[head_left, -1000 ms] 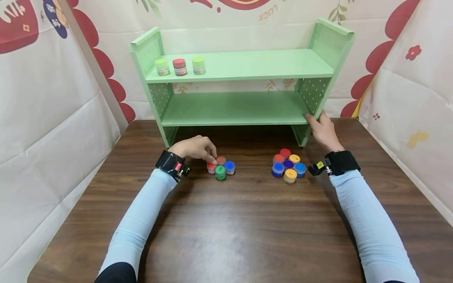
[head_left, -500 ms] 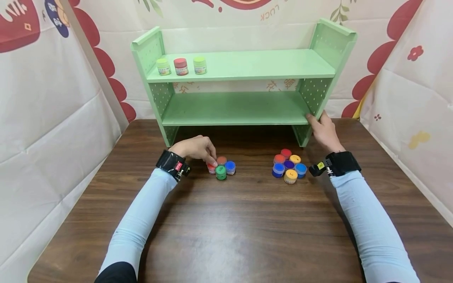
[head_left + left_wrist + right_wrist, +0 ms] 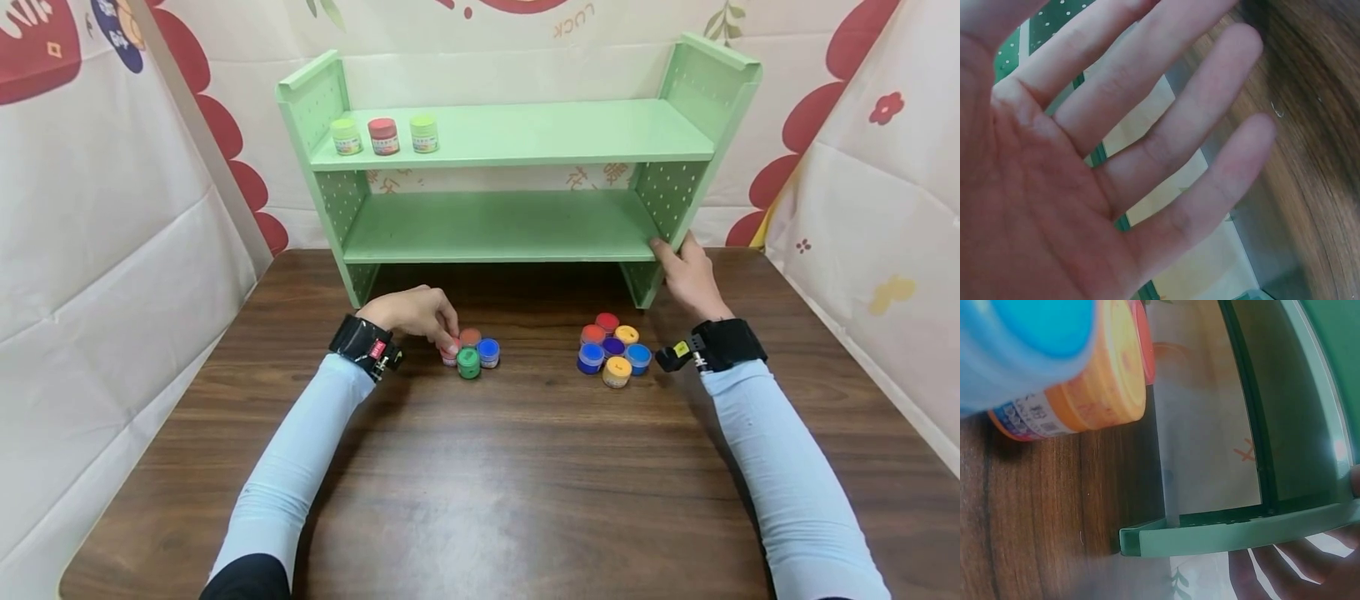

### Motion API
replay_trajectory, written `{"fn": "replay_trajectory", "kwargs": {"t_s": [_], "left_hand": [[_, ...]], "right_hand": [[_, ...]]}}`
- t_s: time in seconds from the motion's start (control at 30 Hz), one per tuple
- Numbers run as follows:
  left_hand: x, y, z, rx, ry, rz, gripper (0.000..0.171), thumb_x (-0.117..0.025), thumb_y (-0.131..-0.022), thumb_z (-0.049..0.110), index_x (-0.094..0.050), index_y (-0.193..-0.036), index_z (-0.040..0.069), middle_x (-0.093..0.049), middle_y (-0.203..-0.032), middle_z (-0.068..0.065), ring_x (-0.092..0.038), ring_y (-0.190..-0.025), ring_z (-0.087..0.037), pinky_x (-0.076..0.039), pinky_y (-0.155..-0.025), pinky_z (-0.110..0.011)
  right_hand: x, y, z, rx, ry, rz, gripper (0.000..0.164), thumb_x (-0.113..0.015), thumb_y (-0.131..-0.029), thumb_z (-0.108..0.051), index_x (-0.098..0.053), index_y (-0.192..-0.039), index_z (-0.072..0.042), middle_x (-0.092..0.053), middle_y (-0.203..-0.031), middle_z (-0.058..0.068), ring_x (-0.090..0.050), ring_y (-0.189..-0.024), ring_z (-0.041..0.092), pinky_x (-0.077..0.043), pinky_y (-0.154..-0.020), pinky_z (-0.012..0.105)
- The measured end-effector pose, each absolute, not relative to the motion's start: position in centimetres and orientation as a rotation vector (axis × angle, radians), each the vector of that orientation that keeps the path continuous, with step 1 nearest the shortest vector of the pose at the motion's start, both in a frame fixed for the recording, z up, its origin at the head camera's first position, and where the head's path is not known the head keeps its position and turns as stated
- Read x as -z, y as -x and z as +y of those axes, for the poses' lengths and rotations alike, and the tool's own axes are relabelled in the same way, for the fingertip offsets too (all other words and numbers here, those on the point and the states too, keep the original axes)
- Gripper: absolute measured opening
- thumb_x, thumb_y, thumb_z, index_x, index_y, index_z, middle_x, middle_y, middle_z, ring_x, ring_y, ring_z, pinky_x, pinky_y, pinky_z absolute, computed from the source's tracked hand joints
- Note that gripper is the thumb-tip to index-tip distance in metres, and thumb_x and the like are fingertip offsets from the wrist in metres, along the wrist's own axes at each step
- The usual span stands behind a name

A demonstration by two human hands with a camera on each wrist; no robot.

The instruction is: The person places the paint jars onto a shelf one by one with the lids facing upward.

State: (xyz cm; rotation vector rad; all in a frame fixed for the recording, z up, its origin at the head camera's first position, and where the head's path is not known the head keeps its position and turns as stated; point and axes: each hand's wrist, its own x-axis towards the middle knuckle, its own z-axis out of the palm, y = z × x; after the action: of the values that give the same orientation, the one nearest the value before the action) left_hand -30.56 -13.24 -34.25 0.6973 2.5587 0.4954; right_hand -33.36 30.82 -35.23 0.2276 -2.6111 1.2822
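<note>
My left hand (image 3: 416, 315) pinches a small red-lidded paint jar (image 3: 449, 361) on the table. A brown-lidded jar (image 3: 470, 336), a green-lidded jar (image 3: 468, 364) and a blue-lidded jar (image 3: 489, 352) stand close beside it. In the left wrist view the palm and several fingers (image 3: 1179, 131) spread across the picture; the pinched jar is out of sight there. With my right hand (image 3: 692, 282) I grip the right side panel of a green two-tier shelf (image 3: 495, 229), the thumb on its inner side. The right wrist view shows fingers (image 3: 1291, 575) behind that panel.
Two light-green-lidded jars and a red-lidded jar (image 3: 384, 137) stand on the upper tier's left. Several jars with red, yellow, blue and purple lids, including a yellow-lidded one (image 3: 617, 372), cluster on the table (image 3: 480, 467) at the right. Printed cloth (image 3: 135, 192) surrounds the table.
The left fingertips have shifted very slightly over the red-lidded jar. The right hand stays on the shelf panel, and the head view tilts a little downward.
</note>
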Motion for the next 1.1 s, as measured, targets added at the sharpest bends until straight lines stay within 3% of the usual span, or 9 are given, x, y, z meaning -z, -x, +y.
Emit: {"fn": "replay_trajectory", "kwargs": {"t_s": [0.13, 0.23, 0.43, 0.5, 0.77, 0.93, 1.1], "left_hand": [[34.3, 30.6, -13.3, -0.501, -0.691, 2.575, 0.011, -0.085, -0.085, 0.033, -0.081, -0.091, 0.025, -0.074, -0.086, 0.004, -0.066, -0.081, -0.016, -0.053, -0.073, -0.031], [34.3, 30.7, -13.5, -0.507, -0.671, 2.591, 0.009, -0.084, -0.086, 0.033, -0.082, -0.090, 0.025, -0.073, -0.086, 0.003, -0.065, -0.082, -0.017, -0.052, -0.072, -0.031], [34.4, 31.0, -13.9, -0.533, -0.672, 2.600, 0.009, -0.082, -0.089, 0.031, -0.082, -0.093, 0.024, -0.076, -0.087, 0.003, -0.067, -0.084, -0.020, -0.053, -0.074, -0.033], [34.4, 31.1, -14.1, -0.541, -0.673, 2.609, 0.009, -0.081, -0.090, 0.031, -0.081, -0.095, 0.023, -0.076, -0.089, 0.004, -0.067, -0.085, -0.020, -0.053, -0.075, -0.033], [34.2, 31.5, -14.8, -0.515, -0.722, 2.667, 0.020, -0.077, -0.094, 0.028, -0.078, -0.112, 0.018, -0.077, -0.095, -0.001, -0.067, -0.087, -0.017, -0.052, -0.080, -0.034], [34.3, 31.7, -14.9, -0.541, -0.739, 2.691, 0.025, -0.074, -0.096, 0.023, -0.075, -0.120, 0.015, -0.078, -0.099, -0.004, -0.067, -0.087, -0.017, -0.051, -0.081, -0.034], [34.7, 31.9, -15.1, -0.576, -0.737, 2.723, 0.025, -0.072, -0.097, 0.018, -0.074, -0.122, 0.014, -0.077, -0.105, -0.008, -0.068, -0.090, -0.020, -0.053, -0.082, -0.035]], "right_hand": [[35.5, 33.4, 30.9, -1.302, -0.214, -2.600, 0.068, -0.034, -0.109, -0.050, -0.022, -0.164, -0.012, -0.045, -0.156, 0.027, -0.048, -0.136, 0.041, -0.040, -0.107, 0.054], [35.6, 33.4, 31.0, -1.310, -0.217, -2.596, 0.068, -0.035, -0.109, -0.050, -0.021, -0.164, -0.012, -0.044, -0.158, 0.026, -0.046, -0.139, 0.041, -0.040, -0.109, 0.055], [35.8, 33.4, 31.2, -1.293, -0.220, -2.602, 0.068, -0.034, -0.109, -0.049, -0.021, -0.165, -0.013, -0.045, -0.156, 0.027, -0.051, -0.131, 0.038, -0.042, -0.088, 0.020], [35.8, 33.4, 31.2, -1.297, -0.226, -2.599, 0.067, -0.034, -0.109, -0.048, -0.020, -0.165, -0.013, -0.045, -0.156, 0.027, -0.052, -0.131, 0.038, -0.040, -0.083, 0.014], [35.3, 33.6, 30.9, -1.282, -0.218, -2.607, 0.067, -0.034, -0.109, -0.048, -0.020, -0.165, -0.015, -0.045, -0.157, 0.025, -0.052, -0.134, 0.039, -0.045, -0.094, 0.027], [35.2, 33.7, 30.8, -1.290, -0.219, -2.607, 0.068, -0.033, -0.109, -0.048, -0.019, -0.165, -0.014, -0.042, -0.160, 0.025, -0.048, -0.139, 0.041, -0.043, -0.108, 0.052], [35.3, 33.8, 30.7, -1.291, -0.210, -2.614, 0.068, -0.033, -0.109, -0.048, -0.018, -0.165, -0.014, -0.042, -0.160, 0.025, -0.048, -0.138, 0.042, -0.043, -0.107, 0.053]]}}
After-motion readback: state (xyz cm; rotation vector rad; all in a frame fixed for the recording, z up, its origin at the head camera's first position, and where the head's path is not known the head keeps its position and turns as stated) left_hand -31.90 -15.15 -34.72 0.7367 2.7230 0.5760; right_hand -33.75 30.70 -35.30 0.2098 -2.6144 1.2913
